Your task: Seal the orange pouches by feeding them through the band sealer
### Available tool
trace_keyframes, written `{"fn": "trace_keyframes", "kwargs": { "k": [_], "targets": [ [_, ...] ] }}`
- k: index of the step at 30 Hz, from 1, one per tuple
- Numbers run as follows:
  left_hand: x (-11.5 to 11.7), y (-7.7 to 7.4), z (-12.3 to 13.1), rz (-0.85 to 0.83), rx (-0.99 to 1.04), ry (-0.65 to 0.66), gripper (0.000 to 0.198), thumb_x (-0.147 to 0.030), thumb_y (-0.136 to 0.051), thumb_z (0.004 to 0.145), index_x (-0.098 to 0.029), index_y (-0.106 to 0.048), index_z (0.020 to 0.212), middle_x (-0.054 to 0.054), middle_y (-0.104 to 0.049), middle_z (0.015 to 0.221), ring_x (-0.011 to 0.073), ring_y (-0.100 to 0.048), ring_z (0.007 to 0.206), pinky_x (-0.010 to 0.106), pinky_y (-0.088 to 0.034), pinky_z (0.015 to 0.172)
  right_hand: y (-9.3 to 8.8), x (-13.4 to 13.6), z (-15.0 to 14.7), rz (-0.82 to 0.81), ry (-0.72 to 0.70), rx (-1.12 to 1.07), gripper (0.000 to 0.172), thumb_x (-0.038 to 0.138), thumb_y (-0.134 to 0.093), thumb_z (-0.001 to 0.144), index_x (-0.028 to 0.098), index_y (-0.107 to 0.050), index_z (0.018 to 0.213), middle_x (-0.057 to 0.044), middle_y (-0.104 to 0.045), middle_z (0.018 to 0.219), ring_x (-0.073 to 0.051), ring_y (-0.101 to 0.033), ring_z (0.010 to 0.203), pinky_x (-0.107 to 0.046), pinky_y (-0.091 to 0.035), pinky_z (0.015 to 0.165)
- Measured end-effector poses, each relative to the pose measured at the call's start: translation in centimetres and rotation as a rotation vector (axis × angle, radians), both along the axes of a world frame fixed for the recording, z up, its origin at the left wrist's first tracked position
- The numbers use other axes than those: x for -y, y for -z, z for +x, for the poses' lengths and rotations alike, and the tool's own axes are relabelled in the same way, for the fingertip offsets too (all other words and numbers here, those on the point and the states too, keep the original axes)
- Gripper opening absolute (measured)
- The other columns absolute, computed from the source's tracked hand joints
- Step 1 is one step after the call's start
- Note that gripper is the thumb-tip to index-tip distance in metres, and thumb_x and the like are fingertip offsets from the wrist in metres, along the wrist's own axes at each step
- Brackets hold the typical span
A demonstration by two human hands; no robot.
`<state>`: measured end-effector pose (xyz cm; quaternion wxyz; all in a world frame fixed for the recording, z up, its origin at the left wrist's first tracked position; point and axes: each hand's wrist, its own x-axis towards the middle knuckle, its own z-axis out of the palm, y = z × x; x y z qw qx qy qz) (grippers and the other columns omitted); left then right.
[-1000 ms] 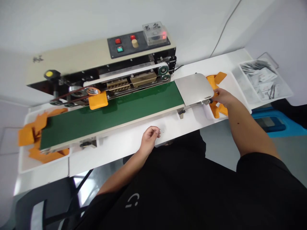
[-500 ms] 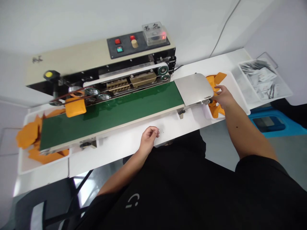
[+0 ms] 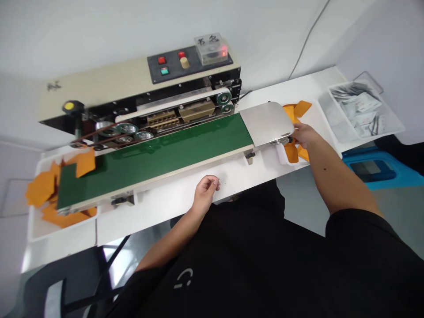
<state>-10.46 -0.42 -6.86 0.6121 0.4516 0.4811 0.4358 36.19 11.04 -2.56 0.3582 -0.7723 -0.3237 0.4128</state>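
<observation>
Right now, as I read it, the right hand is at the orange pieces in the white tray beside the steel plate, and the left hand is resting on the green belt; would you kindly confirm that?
Not quite: the head view shows the left hand curled over the white table, in front of the green belt, not on it. The right hand is at the orange pieces in the white tray beside the steel plate, as you said.

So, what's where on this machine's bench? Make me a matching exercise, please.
Things:
1. Left hand
2. Right hand
3. Orange packet
4. Silver metal plate

Places:
A. Lying on the green conveyor belt
B. Butted against the belt's right end
C. Over the white bench
D. At the orange packets in the white tray

Pairs: 1-C; 2-D; 3-A; 4-B
</observation>
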Motion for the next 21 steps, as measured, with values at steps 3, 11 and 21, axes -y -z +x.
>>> {"fn": "trace_keyframes", "kwargs": {
  "k": [3,11,21],
  "targets": [
    [0.1,-0.1,0.0,0.007,-0.004,0.001,0.04,-0.057,-0.085,0.093,-0.019,-0.074,0.097,0.002,-0.071,0.085,0.0148,-0.064,0.074,0.03,-0.053,0.076,-0.4,0.1,0.2,0.019,0.081,-0.024,0.035,0.012,-0.086,0.093,0.016,-0.067,0.122,-0.01,-0.077,0.108,-0.014,-0.07,0.084,-0.033,-0.058,0.083],
    [0.1,-0.6,0.7,0.016,-0.027,0.074,0.039,-0.057,-0.084,0.094,-0.019,-0.074,0.097,0.003,-0.073,0.088,0.0151,-0.065,0.076,0.03,-0.055,0.077,-3.9,1.7,2.3,0.348,0.331,-0.069,0.041,0.008,-0.058,0.109,0.026,-0.056,0.145,-0.017,-0.06,0.164,-0.019,-0.07,0.126,-0.034,-0.06,0.093],
    [-2.0,-6.3,5.7,0.134,0.194,0.245,0.049,-0.061,-0.088,0.092,-0.021,-0.072,0.116,0.011,-0.078,0.118,0.0209,-0.077,0.095,0.037,-0.063,0.09,-10.7,7.8,-12.9,0.577,-0.024,-0.516,0.057,0.044,-0.1,0.074,0.035,-0.065,0.118,-0.002,-0.077,0.13,-0.032,-0.073,0.127,-0.048,-0.065,0.097]
  ]
}}
